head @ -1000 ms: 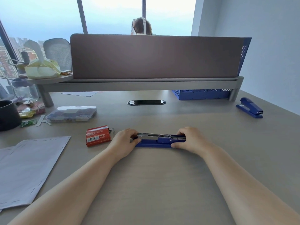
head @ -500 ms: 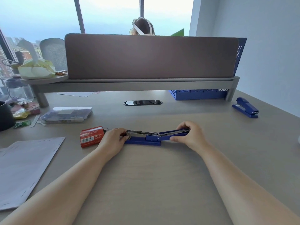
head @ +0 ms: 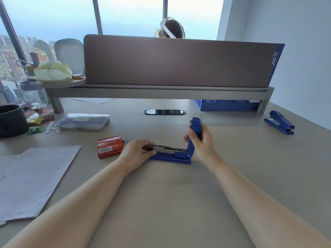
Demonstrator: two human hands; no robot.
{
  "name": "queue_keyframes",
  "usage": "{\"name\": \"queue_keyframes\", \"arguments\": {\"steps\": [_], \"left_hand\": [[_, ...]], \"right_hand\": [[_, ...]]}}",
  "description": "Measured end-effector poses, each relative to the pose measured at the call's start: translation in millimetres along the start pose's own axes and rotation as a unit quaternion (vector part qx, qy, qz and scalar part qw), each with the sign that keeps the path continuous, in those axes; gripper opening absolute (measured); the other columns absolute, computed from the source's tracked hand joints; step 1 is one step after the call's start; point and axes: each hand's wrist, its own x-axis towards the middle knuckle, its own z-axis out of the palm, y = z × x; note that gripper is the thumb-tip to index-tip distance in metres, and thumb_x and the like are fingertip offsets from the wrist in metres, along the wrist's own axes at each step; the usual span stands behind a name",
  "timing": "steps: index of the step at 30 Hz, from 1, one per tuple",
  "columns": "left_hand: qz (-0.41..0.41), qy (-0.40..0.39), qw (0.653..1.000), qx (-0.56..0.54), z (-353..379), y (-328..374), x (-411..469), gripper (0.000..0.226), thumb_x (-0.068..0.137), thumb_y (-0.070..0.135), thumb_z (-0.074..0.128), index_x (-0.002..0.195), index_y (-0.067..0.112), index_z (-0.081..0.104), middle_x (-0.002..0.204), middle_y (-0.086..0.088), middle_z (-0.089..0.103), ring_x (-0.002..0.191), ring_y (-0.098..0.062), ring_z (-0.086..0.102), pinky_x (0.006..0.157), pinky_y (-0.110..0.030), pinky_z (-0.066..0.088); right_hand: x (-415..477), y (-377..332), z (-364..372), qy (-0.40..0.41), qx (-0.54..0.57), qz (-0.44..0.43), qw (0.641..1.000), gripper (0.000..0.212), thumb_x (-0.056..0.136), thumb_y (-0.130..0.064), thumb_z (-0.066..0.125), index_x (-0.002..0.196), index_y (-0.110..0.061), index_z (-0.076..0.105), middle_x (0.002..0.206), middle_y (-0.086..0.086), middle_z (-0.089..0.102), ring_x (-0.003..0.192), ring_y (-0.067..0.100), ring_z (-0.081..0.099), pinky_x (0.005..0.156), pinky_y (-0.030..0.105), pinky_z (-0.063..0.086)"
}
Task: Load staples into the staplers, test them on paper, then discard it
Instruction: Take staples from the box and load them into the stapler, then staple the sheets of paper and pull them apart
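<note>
Stapler [head: 172,157] in hand: blue, silver metal rail. Second stapler [head: 279,122]: blue. Staple box [head: 109,146]: red, white barcode label. Desk [head: 161,203]: light beige woodgrain. Paper [head: 30,179]: pale grey-white, dark staple dashes along edges. Divider [head: 179,60]: brown. Basket [head: 226,105]: blue mesh. Case [head: 82,121]: clear, dark contents. Pot [head: 11,120]: black. Bag [head: 52,72]: pale yellow-green.

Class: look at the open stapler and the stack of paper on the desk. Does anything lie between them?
Yes: the red staple box lies between the open stapler and the paper, as does the left hand.
</note>
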Motion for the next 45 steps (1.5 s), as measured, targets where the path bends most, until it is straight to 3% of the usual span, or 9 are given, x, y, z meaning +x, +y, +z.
{"name": "queue_keyframes", "arguments": {"steps": [3, 8, 13, 17, 23, 31, 36, 40, 45], "left_hand": [[-0.033, 0.006, 0.998, -0.056, -1.7, 1.6, -0.3, 0.048, 0.076, 0.022, 0.072, 0.118, 0.019, 0.050, 0.100, 0.003, 0.064, 0.087, -0.012, 0.064, 0.077, -0.021, 0.047], [-0.086, -0.011, 0.990, -0.112, -5.7, 3.0, 0.1, 0.049, 0.074, 0.015, 0.073, 0.113, 0.013, 0.043, 0.095, 0.000, 0.058, 0.080, -0.011, 0.061, 0.067, -0.019, 0.049], [-0.109, -0.065, 0.992, 0.013, -32.7, 1.7, -0.5, 0.036, 0.079, 0.018, 0.067, 0.109, 0.013, 0.048, 0.092, 0.002, 0.058, 0.085, -0.016, 0.055, 0.072, -0.025, 0.044], [-0.116, -0.028, 0.989, 0.087, -46.8, -3.6, -5.7, 0.030, 0.080, 0.024, 0.064, 0.105, 0.018, 0.050, 0.089, 0.009, 0.057, 0.083, -0.012, 0.051, 0.054, -0.017, 0.030], [-0.136, 0.008, 0.986, 0.092, -63.0, -22.8, -22.9, 0.025, 0.074, 0.020, 0.066, 0.094, 0.016, 0.052, 0.093, 0.000, 0.060, 0.090, -0.023, 0.056, 0.072, -0.028, 0.042], [-0.213, 0.053, 0.966, 0.134, -113.3, -55.1, -66.4, 0.042, 0.077, 0.029, 0.068, 0.111, 0.011, 0.050, 0.120, -0.010, 0.054, 0.101, -0.023, 0.051, 0.084, -0.029, 0.041], [-0.307, 0.016, 0.926, 0.219, -146.0, -90.8, -106.5, 0.063, 0.080, 0.049, 0.059, 0.129, 0.015, 0.041, 0.138, -0.009, 0.040, 0.125, -0.028, 0.039, 0.103, -0.039, 0.038], [-0.412, -0.011, 0.874, 0.259, -164.6, -124.0, -132.3, 0.084, 0.070, 0.067, 0.054, 0.134, 0.016, 0.033, 0.139, -0.011, 0.036, 0.127, -0.033, 0.034, 0.103, -0.051, 0.036], [-0.471, 0.018, 0.844, 0.256, -179.2, -139.4, -152.9, 0.097, 0.060, 0.074, 0.058, 0.129, 0.010, 0.037, 0.132, -0.015, 0.044, 0.122, -0.033, 0.040, 0.097, -0.043, 0.044]], "right_hand": [[5.7, -6.8, 12.6, -0.062, -0.067, 0.000, 0.996, 0.008, 0.090, -0.030, 0.052, 0.083, -0.032, 0.048, 0.078, 0.006, 0.064, 0.077, 0.027, 0.063, 0.085, 0.052, 0.050], [14.6, -22.3, 30.6, -0.185, -0.225, 0.004, 0.957, 0.022, 0.086, -0.031, 0.059, 0.083, -0.013, 0.047, 0.071, 0.000, 0.052, 0.069, 0.023, 0.047, 0.060, 0.028, 0.036], [17.3, -21.8, 46.1, -0.266, -0.329, 0.033, 0.906, 0.026, 0.077, -0.033, 0.064, 0.070, -0.018, 0.045, 0.070, -0.001, 0.048, 0.069, 0.022, 0.047, 0.058, 0.031, 0.031], [22.8, -27.8, 54.5, -0.294, -0.387, 0.052, 0.872, 0.032, 0.065, -0.029, 0.076, 0.070, -0.016, 0.047, 0.072, 0.001, 0.052, 0.071, 0.023, 0.050, 0.060, 0.031, 0.034], [19.9, -37.4, 74.8, -0.351, -0.414, 0.065, 0.838, 0.036, 0.062, -0.034, 0.080, 0.073, -0.015, 0.052, 0.076, 0.003, 0.057, 0.076, 0.027, 0.056, 0.065, 0.031, 0.039], [-9.6, -64.3, 128.0, -0.410, -0.350, 0.035, 0.842, 0.037, 0.066, -0.033, 0.078, 0.090, -0.015, 0.057, 0.094, 0.006, 0.062, 0.091, 0.027, 0.060, 0.076, 0.033, 0.045], [-25.7, -76.2, 163.3, -0.401, -0.316, -0.013, 0.860, 0.035, 0.068, -0.043, 0.070, 0.084, -0.017, 0.054, 0.093, 0.004, 0.057, 0.090, 0.024, 0.053, 0.063, 0.028, 0.038], [-31.4, -87.6, 187.9, -0.416, -0.344, -0.041, 0.841, 0.042, 0.076, -0.062, 0.055, 0.066, -0.025, 0.039, 0.076, -0.001, 0.049, 0.079, 0.021, 0.047, 0.069, 0.033, 0.034], [-33.2, -98.8, 210.4, -0.422, -0.327, -0.039, 0.845, 0.050, 0.083, -0.069, 0.025, 0.066, -0.024, 0.040, 0.079, 0.001, 0.055, 0.082, 0.022, 0.052, 0.075, 0.036, 0.039]]}}
